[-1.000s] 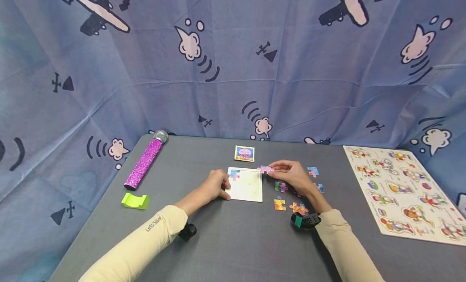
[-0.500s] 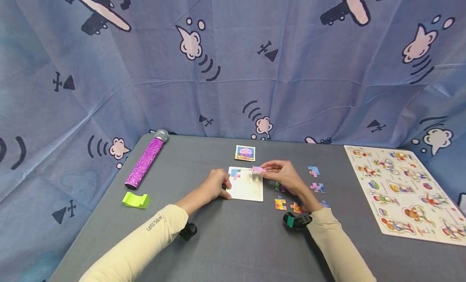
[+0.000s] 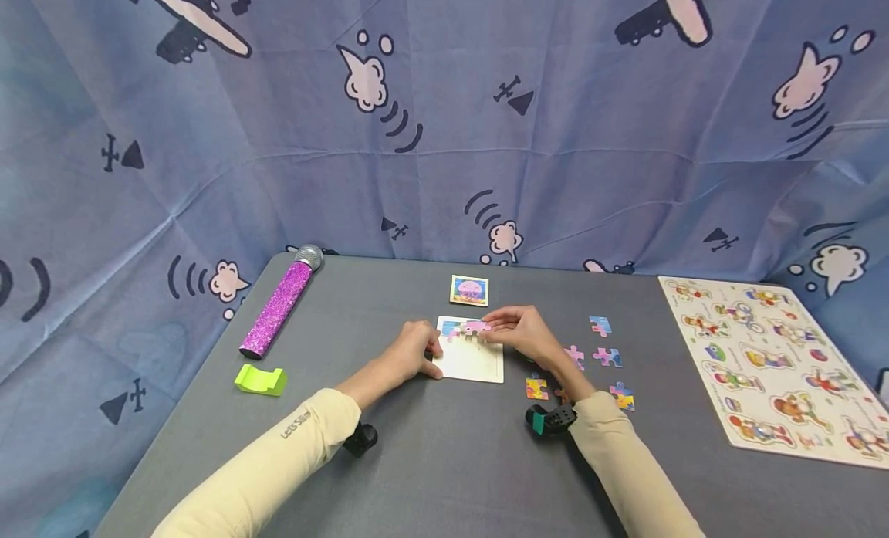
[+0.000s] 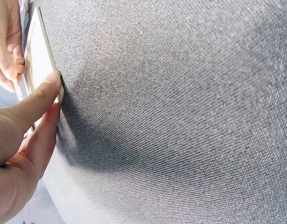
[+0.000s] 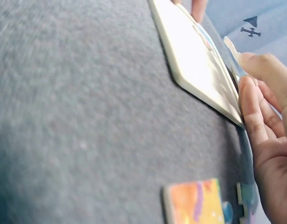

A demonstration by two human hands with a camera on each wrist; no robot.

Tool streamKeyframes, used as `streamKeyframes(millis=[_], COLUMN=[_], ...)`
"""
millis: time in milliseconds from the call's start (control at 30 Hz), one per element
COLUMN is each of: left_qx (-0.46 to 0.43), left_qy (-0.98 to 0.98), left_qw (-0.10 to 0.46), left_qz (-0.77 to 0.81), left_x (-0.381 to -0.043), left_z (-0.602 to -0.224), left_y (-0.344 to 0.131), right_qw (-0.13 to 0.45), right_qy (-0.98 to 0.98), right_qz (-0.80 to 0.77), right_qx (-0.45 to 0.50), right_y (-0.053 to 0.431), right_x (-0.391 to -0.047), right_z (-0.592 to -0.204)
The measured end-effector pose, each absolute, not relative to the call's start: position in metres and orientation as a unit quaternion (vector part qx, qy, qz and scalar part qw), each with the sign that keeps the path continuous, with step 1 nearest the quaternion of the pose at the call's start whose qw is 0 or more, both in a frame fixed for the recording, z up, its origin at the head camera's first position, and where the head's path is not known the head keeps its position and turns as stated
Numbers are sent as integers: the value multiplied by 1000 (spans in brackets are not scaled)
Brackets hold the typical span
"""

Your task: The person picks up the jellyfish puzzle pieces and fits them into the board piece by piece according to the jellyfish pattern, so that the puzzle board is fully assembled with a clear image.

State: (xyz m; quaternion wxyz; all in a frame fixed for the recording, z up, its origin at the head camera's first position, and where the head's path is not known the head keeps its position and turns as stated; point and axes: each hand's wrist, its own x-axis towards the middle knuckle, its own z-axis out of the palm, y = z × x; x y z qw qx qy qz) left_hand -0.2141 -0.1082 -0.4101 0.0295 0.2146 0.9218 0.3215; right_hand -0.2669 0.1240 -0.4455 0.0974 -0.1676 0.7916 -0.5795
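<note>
Puzzle piece [image 3: 475, 327] pinched; sleeve [image 3: 267, 462] reads "Let's"

The head view looks forward and down at the white tray [image 3: 472, 364], which both wrist views share, nearer, from either side.

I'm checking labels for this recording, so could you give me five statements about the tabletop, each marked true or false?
1. The right hand holds a pink puzzle piece. True.
2. The left hand touches nothing. False: it grips the white board by its edge.
3. The jellyfish card lies beyond the white board. True.
4. The microphone has a green handle. False: it is glittery purple.
5. Loose puzzle pieces lie right of the white board. True.
</note>
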Motion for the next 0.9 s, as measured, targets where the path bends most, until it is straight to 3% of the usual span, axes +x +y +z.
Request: streamKeyframes(millis=[500,900], left_qx=[226,212], left_qy=[920,923], left_qw=[29,37], left_qz=[318,319], left_x=[-212,-211], left_z=[-408,-408], left_y=[-108,-107], right_qw=[71,16], right_qy=[824,874], right_qz=[-533,-439], right_qx=[-181,-208], right_y=[114,106], right_x=[-268,-268], right_z=[-443,-437])
